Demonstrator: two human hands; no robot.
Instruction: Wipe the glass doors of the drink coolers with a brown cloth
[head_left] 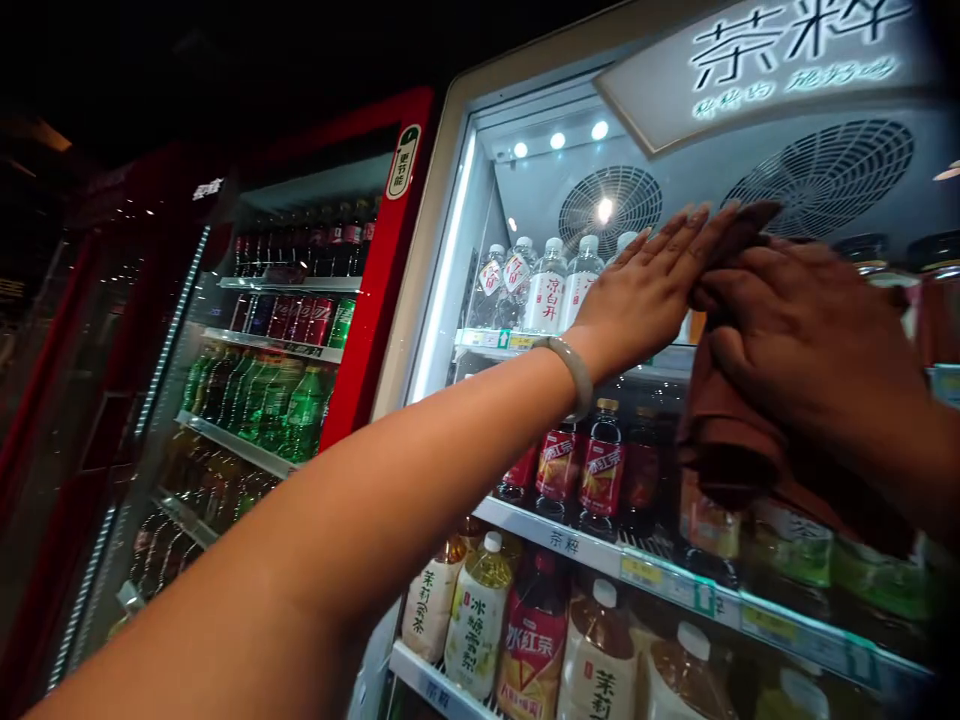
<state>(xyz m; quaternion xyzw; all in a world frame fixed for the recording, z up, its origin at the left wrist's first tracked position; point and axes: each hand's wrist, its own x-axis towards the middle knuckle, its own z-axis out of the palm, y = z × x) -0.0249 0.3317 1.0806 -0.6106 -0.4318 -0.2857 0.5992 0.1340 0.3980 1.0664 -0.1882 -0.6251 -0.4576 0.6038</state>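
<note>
My left hand (656,268) reaches up with its fingers stretched out and lying together, close against the glass front of a lit drinks fridge (429,250). A pale bangle (573,372) circles that wrist. Beside it, my right hand (814,325) is in shadow and bends around a brown cloth (731,420), which hangs in folds below the fingers. The fingertips of both hands come near each other, and I cannot tell whether they touch. Behind the glass stand clear water bottles (547,290) and red-labelled tea bottles (602,468), partly hidden by my left arm.
To the left stands a red-framed fridge (379,260) holding cans and green bottles (306,398). A lit sign (787,70) tops the nearer fridge. Large bottles (480,610) fill its lower shelf, behind a price rail (562,540). Round fan grilles (611,205) show at the back.
</note>
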